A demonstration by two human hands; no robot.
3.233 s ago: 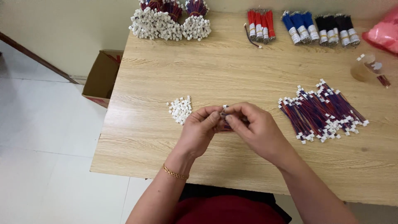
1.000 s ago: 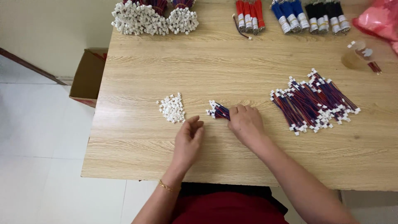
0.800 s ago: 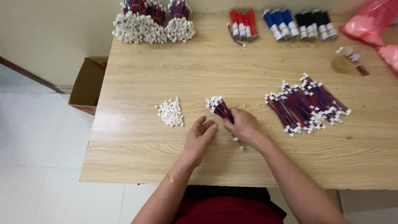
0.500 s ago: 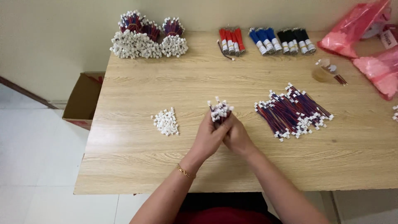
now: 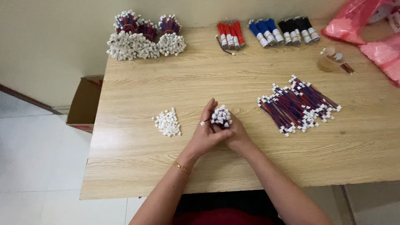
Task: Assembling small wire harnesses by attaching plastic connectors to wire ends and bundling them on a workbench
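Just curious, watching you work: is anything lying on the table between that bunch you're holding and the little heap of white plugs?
Nothing visible does. Both hands, left hand and right hand, clasp the wire bundle; only bare table separates it from the white connector pile on its left.

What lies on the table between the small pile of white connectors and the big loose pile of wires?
In the head view: both hands, left hand and right hand, holding a wire bundle upright.
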